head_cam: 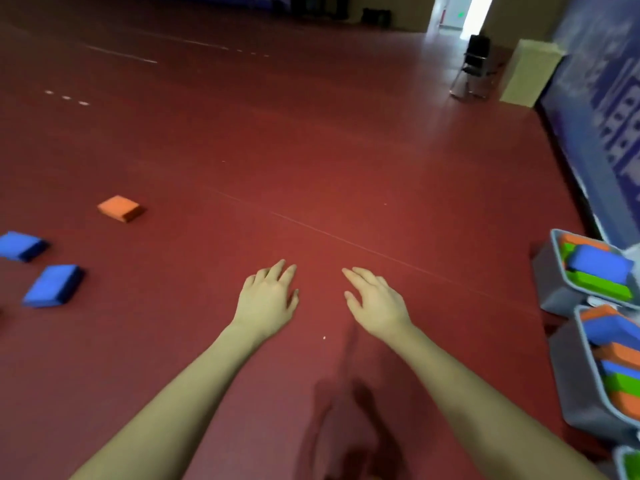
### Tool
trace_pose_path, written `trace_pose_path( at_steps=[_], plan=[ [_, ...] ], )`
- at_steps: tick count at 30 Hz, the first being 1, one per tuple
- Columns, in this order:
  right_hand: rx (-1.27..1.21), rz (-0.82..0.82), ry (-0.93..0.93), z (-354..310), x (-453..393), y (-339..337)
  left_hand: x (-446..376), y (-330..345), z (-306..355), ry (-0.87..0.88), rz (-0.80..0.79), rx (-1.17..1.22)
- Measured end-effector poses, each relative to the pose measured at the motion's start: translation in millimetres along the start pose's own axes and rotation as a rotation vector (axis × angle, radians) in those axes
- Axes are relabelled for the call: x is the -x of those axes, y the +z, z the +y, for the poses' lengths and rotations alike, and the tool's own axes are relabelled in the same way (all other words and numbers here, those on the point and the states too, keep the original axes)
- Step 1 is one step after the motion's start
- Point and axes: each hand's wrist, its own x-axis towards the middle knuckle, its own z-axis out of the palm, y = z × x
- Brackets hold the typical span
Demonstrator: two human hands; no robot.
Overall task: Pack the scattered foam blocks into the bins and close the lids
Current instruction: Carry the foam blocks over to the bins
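Fingers [281, 271] of left hand [268, 299] straight, slightly spread, holding nothing. Right hand [375, 301] likewise: fingers extended and loose, empty. Both hands palm-down over red floor [311, 150], side by side with a gap between them; contact with floor cannot be told. Bare forearms run back to lower frame edge.

Loose blocks lie well left of the hands: orange block [119, 207] farthest out, flat on floor; blue block [53, 285] nearer, and second blue block [20, 244] at left edge, partly cut off. All three apart from one another.

Bins at right edge, grey, lids not on: upper bin [554, 275] holds blue, green and orange blocks heaped above the rim; lower bin [575, 382], just beside it, holds orange, blue and green blocks. Corner of a third container [623, 462] shows at bottom right, green inside.

Background: blue wall banner [609, 98] at right, lettering blurred, unreadable. Black chair [474, 67] near doorway [464, 12].
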Motion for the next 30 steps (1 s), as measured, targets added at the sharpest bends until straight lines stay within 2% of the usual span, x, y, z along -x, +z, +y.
trace_pose_path(
  at_steps=[18,23,30],
  plan=[
    [0.033,-0.138,-0.587,-155,-378,51,-190,-20,-216,-0.606,0.121,0.090],
    [0.049,-0.179,-0.700,-230,-456,79,-214,-23,-299,-0.742,0.140,0.131],
    [0.071,-0.234,-0.777,-357,-537,134,-230,-32,-445,-0.812,0.209,0.159]
  ],
)
